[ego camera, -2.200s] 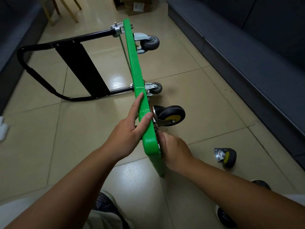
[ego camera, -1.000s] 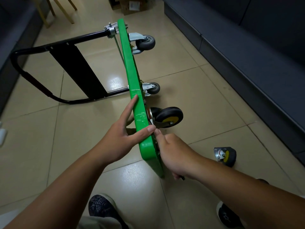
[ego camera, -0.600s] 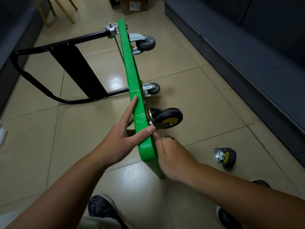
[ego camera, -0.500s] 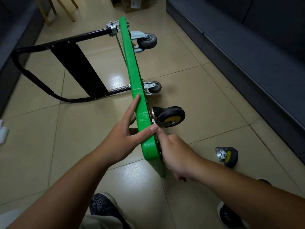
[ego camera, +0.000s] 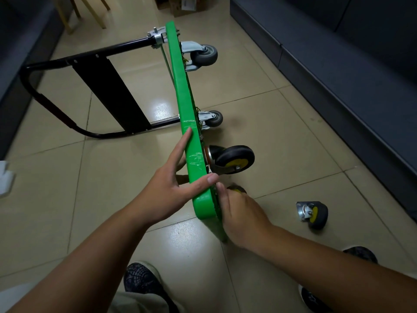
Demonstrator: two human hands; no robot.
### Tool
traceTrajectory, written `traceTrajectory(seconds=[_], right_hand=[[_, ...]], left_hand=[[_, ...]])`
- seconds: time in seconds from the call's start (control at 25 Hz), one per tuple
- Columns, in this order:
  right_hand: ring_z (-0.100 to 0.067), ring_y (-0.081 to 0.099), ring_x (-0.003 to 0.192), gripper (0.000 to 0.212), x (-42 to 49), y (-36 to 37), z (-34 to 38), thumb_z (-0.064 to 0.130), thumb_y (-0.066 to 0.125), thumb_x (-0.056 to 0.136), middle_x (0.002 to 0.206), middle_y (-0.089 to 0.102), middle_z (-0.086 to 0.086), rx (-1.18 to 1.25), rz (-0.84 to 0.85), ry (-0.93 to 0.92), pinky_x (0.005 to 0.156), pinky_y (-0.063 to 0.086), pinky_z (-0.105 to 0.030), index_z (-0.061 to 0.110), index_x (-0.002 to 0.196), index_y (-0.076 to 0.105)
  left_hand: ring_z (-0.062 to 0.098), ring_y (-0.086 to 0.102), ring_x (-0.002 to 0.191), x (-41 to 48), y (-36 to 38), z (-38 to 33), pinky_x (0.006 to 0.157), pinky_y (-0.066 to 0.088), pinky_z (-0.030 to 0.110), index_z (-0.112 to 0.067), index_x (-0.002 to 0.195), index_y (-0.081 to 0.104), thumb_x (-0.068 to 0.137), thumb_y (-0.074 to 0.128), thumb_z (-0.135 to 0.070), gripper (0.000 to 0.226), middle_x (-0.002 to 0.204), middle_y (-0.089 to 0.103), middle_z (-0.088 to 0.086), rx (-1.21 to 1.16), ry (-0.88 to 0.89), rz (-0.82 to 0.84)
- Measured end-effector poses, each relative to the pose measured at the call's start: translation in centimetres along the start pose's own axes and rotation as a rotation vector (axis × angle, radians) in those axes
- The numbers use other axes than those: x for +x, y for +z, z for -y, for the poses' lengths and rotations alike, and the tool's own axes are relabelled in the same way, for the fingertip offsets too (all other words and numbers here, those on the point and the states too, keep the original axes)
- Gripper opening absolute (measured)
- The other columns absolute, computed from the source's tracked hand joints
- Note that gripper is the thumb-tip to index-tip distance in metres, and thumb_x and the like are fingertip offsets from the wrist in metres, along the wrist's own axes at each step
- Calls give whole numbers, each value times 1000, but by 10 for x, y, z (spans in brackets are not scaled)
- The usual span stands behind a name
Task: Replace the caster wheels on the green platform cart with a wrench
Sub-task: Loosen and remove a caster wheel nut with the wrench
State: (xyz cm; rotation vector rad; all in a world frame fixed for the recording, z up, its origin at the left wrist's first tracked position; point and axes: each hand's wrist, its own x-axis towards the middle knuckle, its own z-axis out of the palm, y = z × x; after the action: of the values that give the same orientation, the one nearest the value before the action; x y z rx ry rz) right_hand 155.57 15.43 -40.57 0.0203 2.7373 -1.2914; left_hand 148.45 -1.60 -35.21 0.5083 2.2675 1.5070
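The green platform cart [ego camera: 180, 91] stands on its long edge on the tiled floor, underside facing right. My left hand [ego camera: 171, 188] grips its top edge, thumb over the rim and fingers on the left face. My right hand [ego camera: 241, 213] is curled against the underside at the near corner, over a wrench that the hand almost wholly hides. A black caster with a yellow hub [ego camera: 234, 158] is mounted just beyond it. Another yellow-hubbed wheel [ego camera: 235, 189] peeks out above my right knuckles. Two grey casters [ego camera: 204, 56] [ego camera: 213, 118] sit at the far end.
A loose black-and-yellow caster [ego camera: 312, 214] lies on the floor to the right. The cart's black handle [ego camera: 45, 102] lies folded out to the left. A dark sofa base [ego camera: 338, 75] runs along the right. A cardboard box [ego camera: 185, 3] and chair legs [ego camera: 94, 12] stand at the back.
My right hand has rocked up and down at the near corner's underside and now sits a little higher. My left hand keeps the same grip on the cart's edge.
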Motion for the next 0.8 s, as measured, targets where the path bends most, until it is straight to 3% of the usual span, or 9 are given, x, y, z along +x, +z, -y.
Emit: traceTrajectory(seconds=[0.08, 0.12, 0.2, 0.28, 0.36, 0.48, 0.56, 0.68, 0.8], right_hand=[[-28, 67, 69, 16, 10, 10, -13, 38, 50, 102, 81, 68, -6, 45, 8, 14, 58, 55, -38, 22, 107, 50], [-29, 66, 58, 35, 17, 15, -19, 27, 74, 87, 75, 68, -7, 106, 1, 48, 48, 53, -35, 20, 109, 47], [-28, 60, 43, 63, 31, 27, -38, 16, 90, 64, 64, 64, -6, 120, -74, 17, 38, 46, -29, 19, 108, 44], [-28, 58, 40, 51, 34, 24, -39, 21, 82, 71, 61, 63, -4, 49, -112, -70, 38, 42, -26, 19, 108, 46], [-24, 57, 42, 17, 21, 12, -37, 32, 54, 94, 61, 62, 0, -73, -85, -87, 41, 35, -20, 20, 106, 52], [-16, 47, 53, 47, -7, 2, -43, 39, 19, 109, 62, 50, 5, -167, -80, 113, 45, 33, -27, 23, 90, 59], [-17, 42, 43, 57, -10, -17, -30, 47, 19, 107, 50, 41, 3, 108, 7, 370, 46, 37, -27, 19, 66, 47], [-15, 26, 28, 56, 0, -54, 12, 55, 19, 106, 41, 31, 0, 407, 153, 579, 35, 29, -17, 15, 73, 41], [-12, 20, 29, 51, 11, -70, 45, 57, 18, 105, 39, 28, 4, 442, 359, 638, 36, 25, -16, 21, 76, 40]], left_hand=[[-5, 38, 140, 0, 1, 1, 94, 53, 18, -58, 154, 8, 76, 73, -52, 102, 136, 33, -47, 13, -3, -9], [-13, 40, 133, 1, 2, 0, 89, 54, 15, -56, 155, 9, 76, 74, -51, 102, 136, 34, -46, 15, -3, -18], [-27, 43, 117, 2, 4, -2, 79, 52, 9, -52, 156, 11, 75, 75, -46, 103, 129, 34, -49, 5, -12, -38], [-28, 48, 109, 3, 5, -4, 76, 52, 9, -49, 157, 13, 75, 76, -42, 103, 126, 36, -48, -14, -12, -45], [-22, 51, 113, 4, 5, -5, 77, 54, 13, -50, 156, 15, 74, 77, -41, 103, 127, 37, -45, -31, -9, -48], [-1, 42, 139, 3, 1, -6, 93, 58, 29, -58, 153, 16, 71, 81, -49, 105, 135, 34, -46, -47, -9, -36], [3, 34, 145, 3, 0, -6, 101, 54, 35, -59, 152, 15, 69, 81, -54, 106, 137, 30, -47, -41, -6, -22], [4, 34, 145, 4, -1, -4, 104, 52, 39, -60, 152, 15, 68, 83, -59, 108, 152, 30, -34, -32, -2, -14], [4, 35, 145, 4, 0, -2, 103, 54, 40, -60, 152, 17, 67, 85, -58, 109, 159, 32, -22, -49, 2, -14]])
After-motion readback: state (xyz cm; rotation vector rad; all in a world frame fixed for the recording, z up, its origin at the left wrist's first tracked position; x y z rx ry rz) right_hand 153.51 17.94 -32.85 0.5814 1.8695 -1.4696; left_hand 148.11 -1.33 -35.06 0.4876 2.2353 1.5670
